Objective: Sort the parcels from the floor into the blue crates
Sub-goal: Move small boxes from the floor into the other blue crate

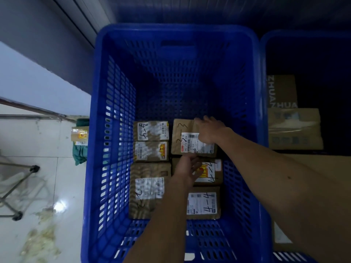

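Note:
A big blue crate (106, 103) fills the middle of the view, with several brown parcels lying flat on its floor. My right hand (208, 132) lies flat on a parcel marked "3-3" (182, 135), its fingers reaching over the far edge. My left hand (188, 168) hovers with loose fingers at that parcel's near edge, above a parcel marked "4-4" (212, 172). Another "4-4" parcel (204, 204) lies nearer me. On the left side lie a large parcel (149, 188) and two small ones (151, 150), (152, 130).
A second blue crate (266, 59) stands to the right with larger cardboard boxes (295, 130) in it. A small parcel (79, 134) sits on green cloth on the tiled floor left of the crate. A metal stand's legs (20, 179) lie at far left.

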### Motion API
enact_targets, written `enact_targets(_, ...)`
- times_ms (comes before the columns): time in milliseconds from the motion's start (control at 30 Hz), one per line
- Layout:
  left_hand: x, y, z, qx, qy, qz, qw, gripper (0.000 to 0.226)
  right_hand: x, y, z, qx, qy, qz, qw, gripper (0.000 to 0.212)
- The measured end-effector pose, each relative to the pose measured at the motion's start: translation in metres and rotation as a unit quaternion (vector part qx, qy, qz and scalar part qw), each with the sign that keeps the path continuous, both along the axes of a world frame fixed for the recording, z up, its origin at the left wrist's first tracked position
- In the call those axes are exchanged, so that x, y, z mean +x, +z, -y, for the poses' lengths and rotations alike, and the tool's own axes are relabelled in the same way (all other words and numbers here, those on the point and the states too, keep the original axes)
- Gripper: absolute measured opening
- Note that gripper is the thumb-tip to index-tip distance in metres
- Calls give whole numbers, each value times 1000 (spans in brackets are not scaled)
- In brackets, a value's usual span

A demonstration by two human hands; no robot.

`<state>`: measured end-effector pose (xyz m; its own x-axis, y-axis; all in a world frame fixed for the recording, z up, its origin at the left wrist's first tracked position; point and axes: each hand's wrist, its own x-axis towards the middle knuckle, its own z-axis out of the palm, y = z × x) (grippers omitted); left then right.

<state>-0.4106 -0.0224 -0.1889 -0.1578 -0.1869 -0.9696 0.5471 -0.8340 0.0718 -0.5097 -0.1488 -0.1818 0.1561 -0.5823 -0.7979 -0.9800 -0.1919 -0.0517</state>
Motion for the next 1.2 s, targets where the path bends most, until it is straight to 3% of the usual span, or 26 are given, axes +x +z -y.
enact_targets(100, -13, -1, -1, -10, -13, -23, 1000, 33, -6, -3, 4, 1, 4, -10, 1000, 72)
enact_targets(300, -7, -2, 0, -11, -72, 2, 997, 39, 4, -9, -3, 18, 14, -50, 999, 88)
enact_targets(567, 40, 30, 20, -30, -166, 49, 984, 20, 19, 34, -17, -4, 5, -81, 997, 96)
enact_targets(700, 68, 74, 38, -57, -203, 72, 975, 31, 35, 74, -24, -27, -27, -60, 997, 88)
enact_targets(833, 100, 129, 54, -91, -233, 135, 959, 16, 59, 126, -35, -51, -52, -23, 997, 77)
enact_targets(1067, 157, 206, 65, -142, -310, 171, 924, 38, 105, 203, -95, -57, -146, 28, 987, 68)
enact_targets(1200, 183, 246, 61, -166, -355, 180, 902, 27, 122, 234, -131, -60, -187, 34, 980, 70)
